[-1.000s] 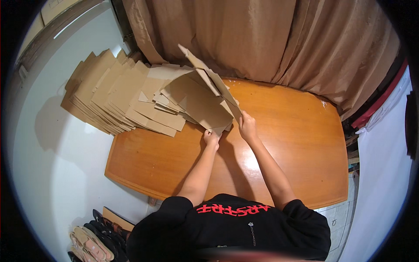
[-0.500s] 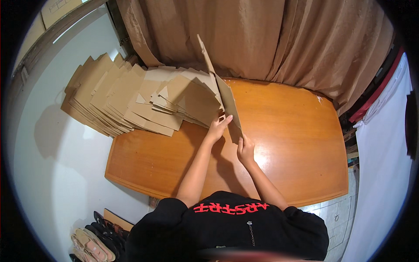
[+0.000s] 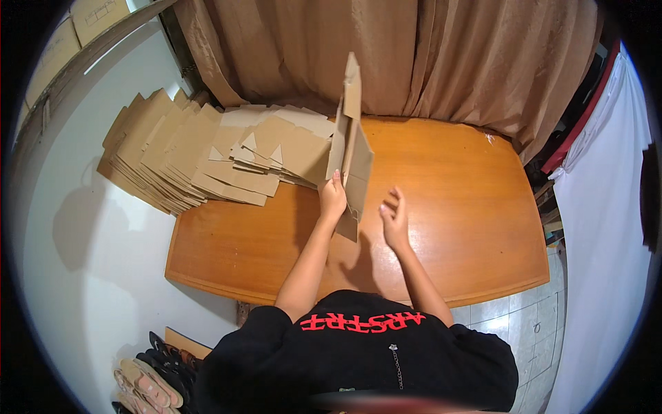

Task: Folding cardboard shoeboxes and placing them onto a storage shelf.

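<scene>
A folded cardboard box blank (image 3: 357,159) stands upright over the middle of the table, its panels partly spread apart. My left hand (image 3: 334,198) grips its left panel near the lower edge, thumb on the near side. To the right of the cardboard, my right hand (image 3: 395,219) is apart from it, fingers loosely spread with nothing in them. Left of the held piece lies a long overlapping stack of flat cardboard box blanks (image 3: 183,141), fanned along the table's far left side. Some small triangular flaps show on top of the stack.
The brown wooden table (image 3: 455,207) has curved edges. A brown curtain (image 3: 310,55) hangs behind it, and a white cloth (image 3: 600,186) on the right. Several sandals (image 3: 148,379) lie at the lower left. Cartons (image 3: 96,17) sit on a shelf at upper left.
The cardboard has turned more upright and its panels have opened out. My right hand has let go of its lower edge and moved slightly right and up. My left hand still holds on.
</scene>
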A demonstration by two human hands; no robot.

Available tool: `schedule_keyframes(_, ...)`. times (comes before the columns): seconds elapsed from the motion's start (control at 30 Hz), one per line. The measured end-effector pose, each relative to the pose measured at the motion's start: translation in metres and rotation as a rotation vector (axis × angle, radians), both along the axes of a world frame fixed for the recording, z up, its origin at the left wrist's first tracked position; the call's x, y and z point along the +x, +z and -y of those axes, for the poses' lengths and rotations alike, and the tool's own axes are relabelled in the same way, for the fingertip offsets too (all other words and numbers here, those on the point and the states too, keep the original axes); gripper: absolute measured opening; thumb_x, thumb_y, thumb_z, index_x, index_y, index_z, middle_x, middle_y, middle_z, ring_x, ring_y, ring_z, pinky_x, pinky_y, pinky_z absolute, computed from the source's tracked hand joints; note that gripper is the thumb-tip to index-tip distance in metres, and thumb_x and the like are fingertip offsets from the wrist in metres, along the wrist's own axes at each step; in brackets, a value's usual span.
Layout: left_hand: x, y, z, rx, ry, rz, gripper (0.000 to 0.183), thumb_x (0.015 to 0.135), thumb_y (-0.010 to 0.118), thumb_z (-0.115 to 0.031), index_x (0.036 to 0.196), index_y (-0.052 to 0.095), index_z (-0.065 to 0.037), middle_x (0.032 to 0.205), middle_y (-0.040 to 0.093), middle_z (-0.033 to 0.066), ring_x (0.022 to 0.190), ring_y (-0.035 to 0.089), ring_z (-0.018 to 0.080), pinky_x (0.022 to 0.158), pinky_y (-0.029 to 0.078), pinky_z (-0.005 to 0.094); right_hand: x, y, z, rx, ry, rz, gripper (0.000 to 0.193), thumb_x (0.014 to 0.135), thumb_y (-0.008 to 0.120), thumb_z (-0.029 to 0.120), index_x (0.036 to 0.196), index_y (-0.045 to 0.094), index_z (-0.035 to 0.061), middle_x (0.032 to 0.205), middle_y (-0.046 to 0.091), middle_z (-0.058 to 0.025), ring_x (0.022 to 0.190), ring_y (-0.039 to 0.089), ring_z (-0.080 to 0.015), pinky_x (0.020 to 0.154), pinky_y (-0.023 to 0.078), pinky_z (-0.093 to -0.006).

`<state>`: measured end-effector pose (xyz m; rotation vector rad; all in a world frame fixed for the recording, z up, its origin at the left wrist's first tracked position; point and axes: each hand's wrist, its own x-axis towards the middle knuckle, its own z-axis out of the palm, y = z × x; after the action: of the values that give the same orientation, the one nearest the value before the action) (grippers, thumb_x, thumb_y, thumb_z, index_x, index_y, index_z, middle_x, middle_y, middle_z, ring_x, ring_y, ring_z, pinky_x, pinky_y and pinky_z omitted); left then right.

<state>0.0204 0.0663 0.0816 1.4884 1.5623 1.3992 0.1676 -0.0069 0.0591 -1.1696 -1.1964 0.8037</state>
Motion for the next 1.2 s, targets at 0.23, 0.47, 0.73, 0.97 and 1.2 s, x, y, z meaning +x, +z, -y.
schedule_keyframes(0.23, 0.017, 0.019, 0.013, 0.541, -0.137, -0.009, 0.034, 0.095, 0.039, -0.025, 0.098, 0.056, 0.004, 0.072, 0.058, 0.0181, 0.062, 0.052, 0.0291, 0.061, 0.042, 0.0348, 0.043, 0.058, -0.008, 0.027, -0.330, 0.162, 0.070, 0.076, 0.066, 0.022, 0.130, 0.028, -0.0018, 0.122, 0.038, -0.0214, 0.106, 0.045, -0.0318, 0.087, 0.040, -0.0404)
schedule_keyframes(0.47, 0.011, 0.020, 0.022, 0.297, -0.308, -0.064, 0.026, 0.092, 0.045, -0.019, 0.101, 0.056, 0.002, 0.074, 0.058, 0.0187, 0.066, 0.053, 0.0298, 0.064, 0.043, 0.0337, 0.111, 0.060, 0.003, -0.245, -0.341, 0.331, 0.084, 0.066, 0.073, 0.028, 0.129, 0.028, -0.0045, 0.124, 0.037, -0.0264, 0.115, 0.040, -0.0367, 0.094, 0.036, -0.0412)
schedule_keyframes(0.73, 0.015, 0.010, 0.026, -0.021, -0.404, -0.087, 0.023, 0.091, 0.045, -0.016, 0.098, 0.056, 0.004, 0.082, 0.060, 0.0201, 0.073, 0.057, 0.0289, 0.070, 0.044, 0.0352, 0.193, 0.007, 0.027, -0.301, -0.319, 0.353, 0.052, 0.075, 0.064, 0.019, 0.119, 0.045, -0.0019, 0.101, 0.057, -0.0236, 0.095, 0.056, -0.0298, 0.085, 0.044, -0.0352)
schedule_keyframes(0.97, -0.001, -0.032, 0.003, -0.216, -0.512, -0.231, 0.036, 0.092, 0.046, -0.031, 0.090, 0.056, 0.005, 0.067, 0.051, 0.0018, 0.061, 0.044, 0.0101, 0.055, 0.039, 0.0276, 0.191, 0.040, 0.055, -0.520, -0.106, 0.117, 0.025, 0.082, 0.053, 0.004, 0.105, 0.053, -0.0038, 0.085, 0.061, -0.0143, 0.070, 0.061, -0.0217, 0.063, 0.051, -0.0311)
schedule_keyframes(1.2, -0.003, -0.017, 0.011, -0.523, -0.453, -0.191, 0.045, 0.088, 0.049, -0.031, 0.111, 0.050, 0.007, 0.102, 0.060, 0.0203, 0.092, 0.057, 0.0247, 0.082, 0.043, 0.0354, 0.195, -0.001, 0.046, -0.502, -0.023, 0.028, 0.033, 0.080, 0.049, 0.000, 0.113, 0.044, -0.0034, 0.099, 0.056, -0.0177, 0.084, 0.060, -0.0254, 0.063, 0.056, -0.0364)
